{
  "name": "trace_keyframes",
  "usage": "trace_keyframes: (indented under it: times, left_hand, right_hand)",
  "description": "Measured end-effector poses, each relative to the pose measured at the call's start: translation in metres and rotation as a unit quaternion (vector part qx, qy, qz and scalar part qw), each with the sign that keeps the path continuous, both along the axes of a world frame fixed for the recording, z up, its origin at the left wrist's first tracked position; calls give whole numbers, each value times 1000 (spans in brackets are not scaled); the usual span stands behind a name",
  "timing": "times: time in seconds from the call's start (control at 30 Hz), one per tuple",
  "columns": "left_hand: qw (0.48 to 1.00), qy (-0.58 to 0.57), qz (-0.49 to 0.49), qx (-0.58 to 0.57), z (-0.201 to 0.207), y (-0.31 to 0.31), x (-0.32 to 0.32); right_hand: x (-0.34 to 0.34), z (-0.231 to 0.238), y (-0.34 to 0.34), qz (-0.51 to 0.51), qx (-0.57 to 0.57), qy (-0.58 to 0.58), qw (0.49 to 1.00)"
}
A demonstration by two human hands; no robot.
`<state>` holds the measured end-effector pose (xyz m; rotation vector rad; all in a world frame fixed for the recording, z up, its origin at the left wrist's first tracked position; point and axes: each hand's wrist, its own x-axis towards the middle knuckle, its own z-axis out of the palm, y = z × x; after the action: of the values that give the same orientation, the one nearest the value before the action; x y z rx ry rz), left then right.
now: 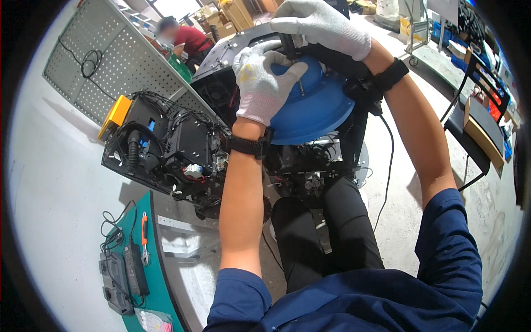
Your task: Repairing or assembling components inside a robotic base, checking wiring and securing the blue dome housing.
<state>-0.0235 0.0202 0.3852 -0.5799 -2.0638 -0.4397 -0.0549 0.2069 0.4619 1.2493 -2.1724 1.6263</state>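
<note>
A round blue plastic cover lies on a black-framed machine in front of me. Both my hands wear white knit gloves. My left hand is curled at the cover's left side, its thumb bent over the blue surface. What its fingers grip is hidden. From above, my right hand closes on a short black tool standing near the cover's far part; its exact kind does not show. A thin metal rod stands out just beside my left thumb.
Left of the machine stands a second black unit with cables and a yellow part. A green mat at lower left bears an orange-handled wrench and a power adapter. A black chair stands right; a person is behind.
</note>
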Motion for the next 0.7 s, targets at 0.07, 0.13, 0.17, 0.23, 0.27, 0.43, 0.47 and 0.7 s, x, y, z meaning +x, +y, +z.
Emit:
trace_keyframes:
  times: [0.07, 0.13, 0.17, 0.23, 0.27, 0.43, 0.47, 0.7]
  left_hand:
    - [1000, 11, 2, 2, 0, 2, 0]
    - [1000, 21, 4, 4, 0, 4, -1]
    - [1000, -7, 15, -3, 2, 5, 0]
    - [999, -35, 27, -11, 2, 4, 0]
    - [1000, -14, 7, -4, 1, 3, -1]
    - [998, 22, -52, 4, 2, -1, -4]
    - [998, -26, -50, 29, 2, -2, -4]
    - [998, -50, -14, 22, 4, -1, -2]
  right_hand:
    - [3, 3, 3, -12, 21, -1, 1000]
    - [2, 4, 4, -23, 42, -3, 999]
    - [-1, 2, 3, -26, 49, 23, 998]
    - [-6, -1, 2, -28, 55, 50, 997]
    - [-7, -1, 2, -9, 46, 50, 998]
    - [-11, -3, 5, 32, 39, 76, 996]
    - [-12, -4, 6, 41, 35, 70, 996]
    - [-16, -4, 5, 51, 27, 75, 996]
